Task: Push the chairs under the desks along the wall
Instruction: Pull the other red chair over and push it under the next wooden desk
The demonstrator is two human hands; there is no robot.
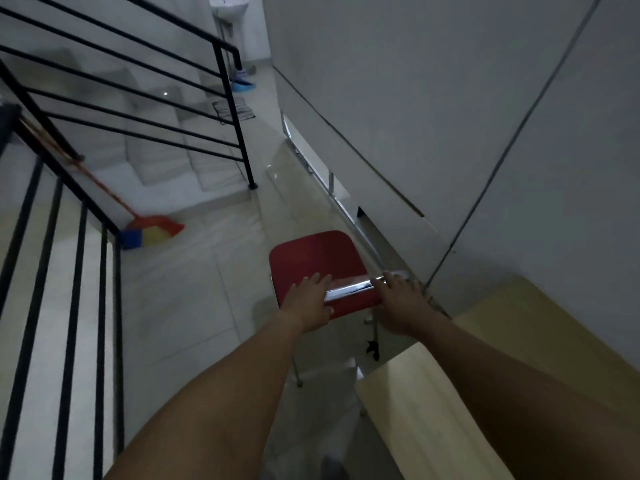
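Observation:
A red chair (pixel 311 258) with a chrome top bar stands on the tiled floor in the lower middle, beside a long white desk (pixel 363 157) that runs along the right wall. My left hand (pixel 308 299) grips the left end of the chair's backrest. My right hand (pixel 403 301) holds the right end of the chrome bar. The seat points away from me, parallel to the desk's edge, and is not under the desk. A light wooden desk (pixel 433 410) sits at the lower right, next to my right forearm.
A black stair railing (pixel 228 98) and a descending staircase fill the left side. A red and yellow broom (pixel 152 230) leans against the railing on the floor. A floor mat (pixel 232 110), blue slippers (pixel 242 84) and a sink lie far ahead.

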